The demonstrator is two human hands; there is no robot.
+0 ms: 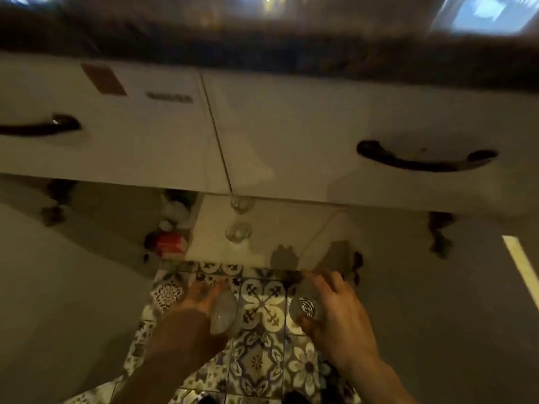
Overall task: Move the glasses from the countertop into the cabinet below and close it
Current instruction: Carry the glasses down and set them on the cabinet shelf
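Left hand (201, 298) grips glass (223, 314); right hand (335, 313) grips second glass (306, 307)

Dim kitchen — white drawers (291, 135) under dark countertop (262, 51), patterned floor tiles (262, 360).

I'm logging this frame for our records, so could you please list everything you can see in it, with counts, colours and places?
countertop: one, dark, along the top, blurred
drawers: two, white, under the countertop, each with a dark handle
cabinet shelf: one, pale, open below the drawers
glasses on shelf: two, clear, one behind the other
red box: one, left of the shelf, white items behind it too blurred to name
floor tiles: patterned blue and white, below the cabinet
glasses in hand: two, clear, one per hand
left hand: holding a glass over the tiles
right hand: holding a glass near the shelf edge
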